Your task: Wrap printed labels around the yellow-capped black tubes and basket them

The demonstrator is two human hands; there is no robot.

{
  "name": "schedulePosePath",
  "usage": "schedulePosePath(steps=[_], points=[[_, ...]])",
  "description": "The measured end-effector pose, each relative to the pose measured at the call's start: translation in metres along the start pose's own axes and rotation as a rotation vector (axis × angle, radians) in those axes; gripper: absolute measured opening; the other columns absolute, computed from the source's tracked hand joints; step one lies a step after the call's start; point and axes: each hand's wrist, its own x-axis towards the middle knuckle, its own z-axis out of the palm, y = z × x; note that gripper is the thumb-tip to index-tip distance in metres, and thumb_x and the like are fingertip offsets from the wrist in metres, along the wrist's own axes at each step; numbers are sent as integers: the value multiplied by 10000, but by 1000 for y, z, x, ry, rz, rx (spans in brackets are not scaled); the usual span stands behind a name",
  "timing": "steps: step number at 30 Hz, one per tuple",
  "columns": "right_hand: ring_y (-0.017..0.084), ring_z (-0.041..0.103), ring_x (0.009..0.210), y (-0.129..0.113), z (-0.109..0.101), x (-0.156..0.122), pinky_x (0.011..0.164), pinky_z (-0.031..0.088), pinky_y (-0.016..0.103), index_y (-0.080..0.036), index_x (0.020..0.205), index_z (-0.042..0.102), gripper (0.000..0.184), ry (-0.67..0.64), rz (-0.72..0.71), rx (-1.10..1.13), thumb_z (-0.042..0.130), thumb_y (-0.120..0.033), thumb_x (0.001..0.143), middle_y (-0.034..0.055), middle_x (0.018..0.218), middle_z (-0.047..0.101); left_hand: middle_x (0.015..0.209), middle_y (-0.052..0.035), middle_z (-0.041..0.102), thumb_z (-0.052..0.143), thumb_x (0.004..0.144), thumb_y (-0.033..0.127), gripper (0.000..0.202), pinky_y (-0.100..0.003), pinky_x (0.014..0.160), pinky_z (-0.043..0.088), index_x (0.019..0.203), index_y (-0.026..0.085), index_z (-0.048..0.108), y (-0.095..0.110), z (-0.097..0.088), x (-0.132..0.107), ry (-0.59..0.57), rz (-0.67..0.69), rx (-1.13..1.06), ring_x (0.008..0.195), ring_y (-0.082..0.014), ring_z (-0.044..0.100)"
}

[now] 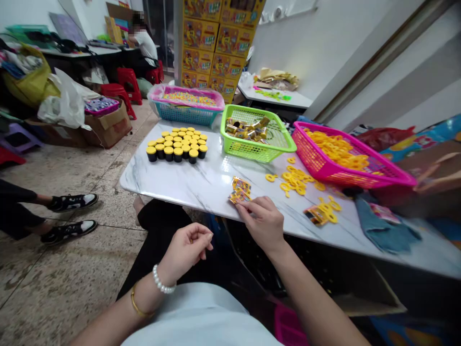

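My right hand [261, 218] rests at the near edge of the white marble table [201, 185], its fingers curled on small yellow printed packets [240, 190]. My left hand [187, 247] hovers over my lap, below the table edge, fingers loosely curled with nothing visible in them. A pearl bracelet and a gold bangle sit on that wrist. Yellow plastic rings [295, 179] lie scattered to the right of the packets. Another small packet with rings [320, 214] lies further right.
Black pots with yellow lids [178, 144] stand grouped at the table's left. A green basket [255, 133], a pink basket of rings [342, 156] and a blue basket [187, 105] stand behind. A blue cloth [382, 228] lies right. Another person's legs [43, 214] are left; someone sits far back.
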Motion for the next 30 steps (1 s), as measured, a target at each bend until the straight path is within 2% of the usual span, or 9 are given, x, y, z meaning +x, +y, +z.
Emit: schedulePosePath(steps=[5,9,11,14,17,19,21,26,30], points=[[169,529,623,-39,5,-1,634,459,319,-193,1076,750,242,137,-267,2,687,-113,856,20,646,645,822,-58,666,754,706,572,518,-159,368,368,942,120,659,13,4,10,124,127,-154,558,-83,529],[173,533,621,-64,10,-6,613,451,327,-173,1181,693,373,110,-364,108,700,-65,824,19,660,653,629,-2,591,773,700,537,449,-169,360,332,837,121,676,17,0,19,145,172,-167,478,-72,469],[181,585,690,-70,11,-9,655,493,333,-200,1186,685,357,71,-249,238,696,-113,840,41,761,676,551,25,545,770,711,514,411,-172,372,312,789,123,669,18,-5,20,165,197,-148,439,-61,429],[188,643,767,-73,11,-9,683,541,337,-200,1188,664,314,-57,149,507,671,-270,882,77,914,694,544,28,546,749,741,481,364,-175,404,307,756,129,660,23,-14,15,129,227,-87,445,-54,418],[147,619,606,-75,13,-7,521,500,268,-167,1027,678,289,-316,533,834,615,-422,907,50,794,700,565,20,559,716,782,418,308,-178,457,350,686,135,639,27,-21,9,54,284,25,494,-61,448],[108,536,475,-79,16,-6,419,414,224,-163,838,662,329,-480,653,985,616,-484,890,9,646,649,584,13,569,694,802,372,291,-183,505,394,644,138,625,27,-24,5,43,328,91,535,-71,482],[82,453,415,-84,20,-7,387,350,209,-172,716,610,368,-490,687,995,632,-504,874,-29,543,569,604,10,581,678,817,349,261,-183,516,407,670,137,640,24,-26,3,109,351,114,548,-73,496],[76,389,443,-98,33,-16,429,319,216,-188,616,524,420,-304,580,798,576,-467,926,-53,487,459,686,16,613,670,841,405,261,-172,433,367,879,147,660,16,-25,-5,297,359,-29,486,-53,466],[78,373,463,-104,36,-17,442,308,217,-198,603,478,432,-373,510,810,563,-460,935,-58,505,424,650,29,587,758,757,435,314,-163,413,344,795,147,639,15,-26,-7,320,332,-124,472,-43,443]])
